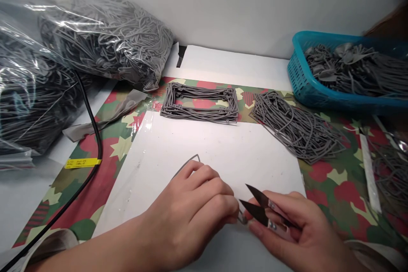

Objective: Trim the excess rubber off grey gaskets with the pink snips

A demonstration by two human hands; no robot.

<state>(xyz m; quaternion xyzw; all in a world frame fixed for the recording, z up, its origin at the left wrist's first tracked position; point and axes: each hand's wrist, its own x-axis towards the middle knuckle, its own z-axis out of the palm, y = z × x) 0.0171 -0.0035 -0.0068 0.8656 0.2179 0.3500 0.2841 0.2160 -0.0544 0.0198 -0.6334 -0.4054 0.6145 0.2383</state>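
My left hand (200,208) is closed on a thin grey rubber frame (186,165), whose corner sticks out above the knuckles over the white sheet (204,140). Most of this piece is hidden under my fingers. In my right hand (293,225) are small thread snips (263,208), their two dark blades apart and pointing up and left. The fingertips of both hands nearly meet around a short grey end of the piece. Beyond the hands lie a neat rectangular stack of grey frames (200,114) and, to its right, a looser heap of grey frames (296,127).
Clear plastic bags (121,34) of grey parts fill the left. A black cable (95,127) with a yellow tag runs down the left side. At the back right stands a blue basket (298,68) of grey pieces. More strands (390,174) lie at the right edge.
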